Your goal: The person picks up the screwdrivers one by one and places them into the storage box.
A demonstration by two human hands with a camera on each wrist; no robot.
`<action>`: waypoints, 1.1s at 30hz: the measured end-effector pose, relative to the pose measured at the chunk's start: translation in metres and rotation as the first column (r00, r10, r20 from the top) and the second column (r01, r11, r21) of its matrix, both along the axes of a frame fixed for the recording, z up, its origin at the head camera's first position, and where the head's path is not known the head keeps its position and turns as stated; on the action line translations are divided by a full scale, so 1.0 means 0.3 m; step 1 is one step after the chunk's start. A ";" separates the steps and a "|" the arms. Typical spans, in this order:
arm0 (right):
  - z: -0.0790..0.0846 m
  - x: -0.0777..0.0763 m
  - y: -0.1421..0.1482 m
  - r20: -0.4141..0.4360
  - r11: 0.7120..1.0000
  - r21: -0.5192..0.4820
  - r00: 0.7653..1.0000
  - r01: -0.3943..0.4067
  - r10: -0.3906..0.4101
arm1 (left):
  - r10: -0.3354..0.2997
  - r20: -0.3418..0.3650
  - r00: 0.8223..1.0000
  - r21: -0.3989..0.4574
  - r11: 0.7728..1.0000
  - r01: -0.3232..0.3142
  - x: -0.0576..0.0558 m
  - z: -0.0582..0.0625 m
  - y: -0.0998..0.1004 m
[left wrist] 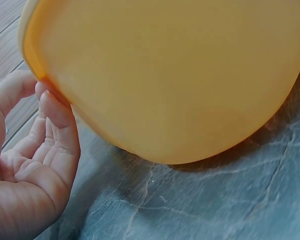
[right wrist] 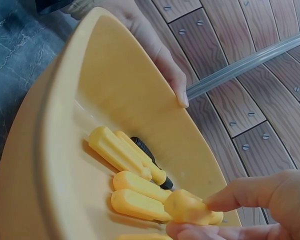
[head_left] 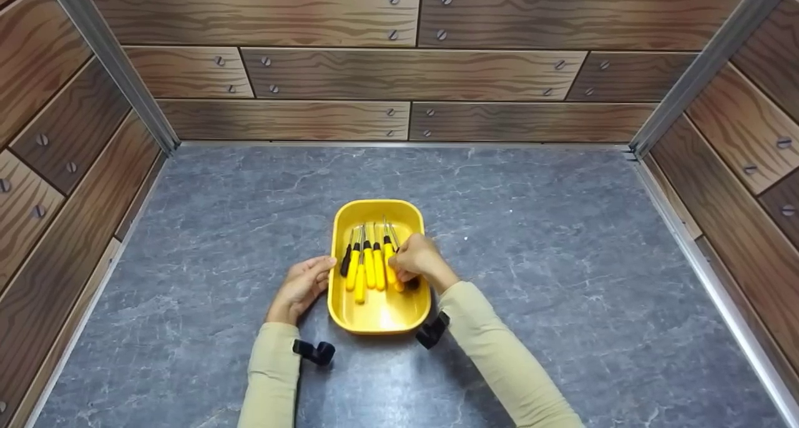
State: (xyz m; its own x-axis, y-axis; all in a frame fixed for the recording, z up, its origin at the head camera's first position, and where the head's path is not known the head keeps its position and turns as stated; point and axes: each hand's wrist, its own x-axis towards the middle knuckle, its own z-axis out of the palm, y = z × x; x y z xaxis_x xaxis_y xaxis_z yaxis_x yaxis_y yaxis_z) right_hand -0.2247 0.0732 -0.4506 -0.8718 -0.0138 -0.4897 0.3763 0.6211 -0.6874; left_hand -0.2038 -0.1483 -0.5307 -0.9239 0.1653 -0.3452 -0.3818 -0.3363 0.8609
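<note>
A yellow plastic tray (head_left: 378,321) stands on the floor with several screwdrivers lying side by side in it, shafts pointing away. Most have yellow handles; a black-handled screwdriver (head_left: 346,262) lies at the left end of the row. My left hand (head_left: 303,286) grips the tray's left rim between thumb and fingers. Over the right side of the tray, my right hand (head_left: 419,257) pinches a yellow-handled screwdriver (right wrist: 187,207) by its handle, above other yellow handles (right wrist: 135,204). Something dark (head_left: 412,284) shows beneath the right hand; its kind is unclear.
The tray sits on a grey marbled surface (head_left: 237,216). Wood-patterned walls (head_left: 406,72) rise at the back and both sides, with metal strips (head_left: 711,278) along the edges. A black camera mount (head_left: 315,352) juts out from each wrist.
</note>
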 end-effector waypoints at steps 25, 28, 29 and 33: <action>-0.010 -0.034 -0.036 0.021 0.970 0.228 0.996 -0.086 0.084 | 0.008 0.007 1.000 0.002 1.000 -0.008 0.000 0.001 0.002; -0.014 -0.037 -0.042 -0.004 0.953 0.283 0.993 -0.113 0.119 | 0.008 0.004 1.000 0.004 1.000 -0.008 0.001 0.000 0.002; -0.015 -0.037 -0.043 -0.013 0.947 0.299 0.992 -0.119 0.129 | 0.004 0.003 1.000 0.006 1.000 -0.004 0.001 0.000 0.002; -0.019 -0.038 -0.046 -0.028 0.934 0.334 0.990 -0.123 0.140 | -0.011 -0.004 1.000 0.017 1.000 0.011 0.002 -0.002 0.001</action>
